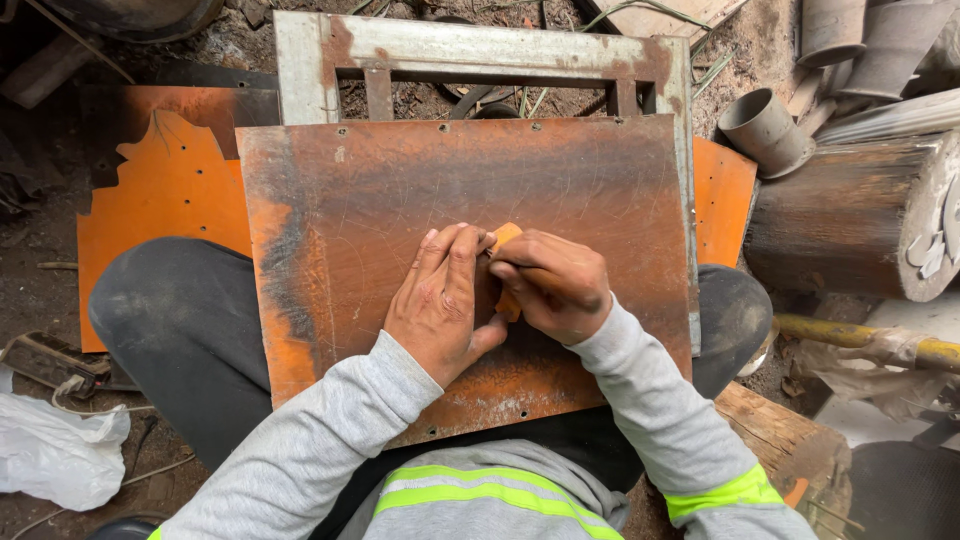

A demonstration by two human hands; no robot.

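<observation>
A rusty orange-brown metal sheet [400, 190] with small holes near its edges lies across my lap. My left hand [440, 300] rests flat on the middle of the sheet, fingers together. My right hand [555, 285] is beside it, closed on a small orange piece [507, 237], which looks like folded abrasive paper, pressed against the sheet. Only the ends of that piece show between my two hands. Both arms wear grey sleeves with yellow-green bands.
A grey metal frame [300, 70] lies under the sheet's far edge. Orange cut sheets [160, 200] lie at left and right. A thick wooden log [850, 215], metal pipes [765, 130], a yellow-handled tool [870, 340] and a white bag [55, 450] surround me on dirt ground.
</observation>
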